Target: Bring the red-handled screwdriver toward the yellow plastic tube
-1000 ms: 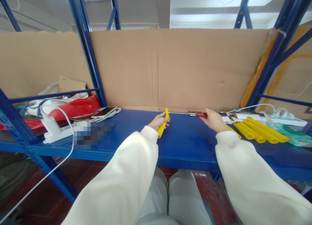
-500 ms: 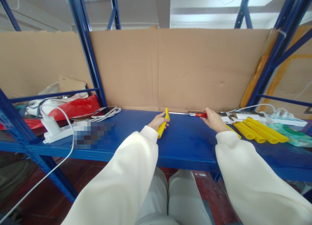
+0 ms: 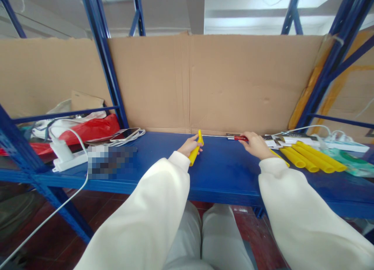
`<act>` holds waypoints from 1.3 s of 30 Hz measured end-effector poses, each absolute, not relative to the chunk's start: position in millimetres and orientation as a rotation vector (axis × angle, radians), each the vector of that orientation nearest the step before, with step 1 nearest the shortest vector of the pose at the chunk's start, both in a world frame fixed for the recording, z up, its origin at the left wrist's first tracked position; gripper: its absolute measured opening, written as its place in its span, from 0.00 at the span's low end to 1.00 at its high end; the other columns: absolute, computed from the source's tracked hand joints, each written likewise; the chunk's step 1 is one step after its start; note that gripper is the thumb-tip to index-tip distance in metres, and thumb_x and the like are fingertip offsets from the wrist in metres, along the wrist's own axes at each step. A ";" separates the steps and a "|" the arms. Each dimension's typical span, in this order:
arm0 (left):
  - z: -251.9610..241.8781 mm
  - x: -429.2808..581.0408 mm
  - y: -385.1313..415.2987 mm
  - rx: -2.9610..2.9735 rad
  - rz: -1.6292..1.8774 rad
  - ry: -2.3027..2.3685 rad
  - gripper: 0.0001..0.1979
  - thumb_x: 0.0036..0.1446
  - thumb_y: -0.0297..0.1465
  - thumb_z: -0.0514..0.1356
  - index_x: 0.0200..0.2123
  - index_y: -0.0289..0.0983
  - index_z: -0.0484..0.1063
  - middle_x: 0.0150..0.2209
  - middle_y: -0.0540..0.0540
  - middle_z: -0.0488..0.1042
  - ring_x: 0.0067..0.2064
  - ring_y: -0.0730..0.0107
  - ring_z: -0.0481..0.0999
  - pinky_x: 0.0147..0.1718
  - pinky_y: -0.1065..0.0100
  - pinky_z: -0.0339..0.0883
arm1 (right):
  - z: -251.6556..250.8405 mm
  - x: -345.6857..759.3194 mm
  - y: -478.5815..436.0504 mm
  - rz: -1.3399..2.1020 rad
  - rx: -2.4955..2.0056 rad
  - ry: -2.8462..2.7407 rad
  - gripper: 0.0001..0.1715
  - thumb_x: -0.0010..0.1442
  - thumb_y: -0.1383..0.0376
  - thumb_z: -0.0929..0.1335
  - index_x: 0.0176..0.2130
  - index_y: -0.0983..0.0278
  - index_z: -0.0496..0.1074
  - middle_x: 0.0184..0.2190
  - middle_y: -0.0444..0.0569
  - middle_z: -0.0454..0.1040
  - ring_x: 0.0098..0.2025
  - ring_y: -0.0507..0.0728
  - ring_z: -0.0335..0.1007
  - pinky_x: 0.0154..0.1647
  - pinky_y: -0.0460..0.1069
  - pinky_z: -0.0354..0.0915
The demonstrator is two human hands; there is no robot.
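My left hand (image 3: 189, 146) is wrapped round a yellow tube (image 3: 193, 157) held tilted above the blue shelf. Its lower end is round and open, while the upper end narrows to a pointed, flattened tip. Near the cardboard at the back, my right hand (image 3: 256, 145) has its thumb and fingers closed about a small red-handled tool (image 3: 240, 138). The tool's dark and silver end points left; its exact kind is too small to tell. Several more yellow tubes (image 3: 311, 157) lie side by side to the right of my right hand, one partly hidden by my wrist.
A cardboard sheet (image 3: 251, 83) stands along the back of the blue shelf (image 3: 222, 172). Leftward are a phone (image 3: 125, 134) on a white cable, a power strip (image 3: 76, 160) and a red bag (image 3: 93, 127). White packets, another power strip (image 3: 350, 145) and a green-white pack (image 3: 355, 162) lie right.
My right hand has shifted slightly down over the red-handled tool, its fingers covering the right end of the handle. My left hand and the yellow tube stay in place.
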State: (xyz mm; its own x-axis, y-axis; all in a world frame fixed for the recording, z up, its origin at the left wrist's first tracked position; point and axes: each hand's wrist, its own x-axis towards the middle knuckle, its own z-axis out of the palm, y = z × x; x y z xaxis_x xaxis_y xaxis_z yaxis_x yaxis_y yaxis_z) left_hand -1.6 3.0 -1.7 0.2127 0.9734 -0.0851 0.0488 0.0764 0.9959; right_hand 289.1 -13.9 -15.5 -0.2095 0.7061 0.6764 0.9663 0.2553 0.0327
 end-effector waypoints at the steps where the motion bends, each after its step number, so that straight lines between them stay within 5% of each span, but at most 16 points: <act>1: -1.6 -1.5 2.7 1.272 0.972 1.117 0.39 0.58 0.15 0.55 0.71 0.39 0.51 0.31 0.48 0.73 0.21 0.77 0.69 0.18 0.76 0.60 | -15.8 289.3 -13.6 -0.620 -1.510 -1.992 0.13 0.62 0.60 0.63 0.43 0.62 0.72 0.40 0.58 0.78 0.45 0.66 0.73 0.42 0.58 0.68; 13: -1.8 -1.4 3.6 1.256 0.980 1.110 0.40 0.57 0.15 0.54 0.71 0.38 0.50 0.30 0.49 0.72 0.20 0.76 0.69 0.18 0.75 0.60 | -18.3 292.1 -11.0 -0.564 -1.524 -1.951 0.09 0.57 0.64 0.66 0.41 0.60 0.67 0.34 0.53 0.78 0.35 0.62 0.75 0.34 0.53 0.66; 28: -2.9 -1.6 4.7 1.261 0.984 1.097 0.40 0.57 0.15 0.54 0.70 0.39 0.51 0.29 0.49 0.71 0.20 0.77 0.68 0.17 0.76 0.60 | -18.9 292.1 -10.1 -0.518 -1.451 -2.042 0.12 0.61 0.62 0.65 0.44 0.61 0.71 0.43 0.57 0.78 0.47 0.65 0.74 0.46 0.58 0.69; 39: -4.1 -2.1 6.5 1.259 0.974 1.098 0.40 0.57 0.16 0.56 0.71 0.39 0.50 0.31 0.48 0.73 0.21 0.77 0.69 0.18 0.76 0.61 | -18.0 290.3 -14.8 -0.512 -1.566 -1.994 0.06 0.57 0.62 0.66 0.37 0.58 0.66 0.30 0.48 0.77 0.30 0.59 0.73 0.29 0.50 0.62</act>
State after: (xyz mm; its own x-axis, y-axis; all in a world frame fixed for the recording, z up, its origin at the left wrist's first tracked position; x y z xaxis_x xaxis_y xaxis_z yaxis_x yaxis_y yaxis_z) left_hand -2.1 6.5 -4.1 0.2197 0.9717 -0.0864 0.0299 0.0818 0.9962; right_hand 290.3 -14.8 -18.0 -0.1717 0.7587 0.6284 0.9677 0.2494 -0.0367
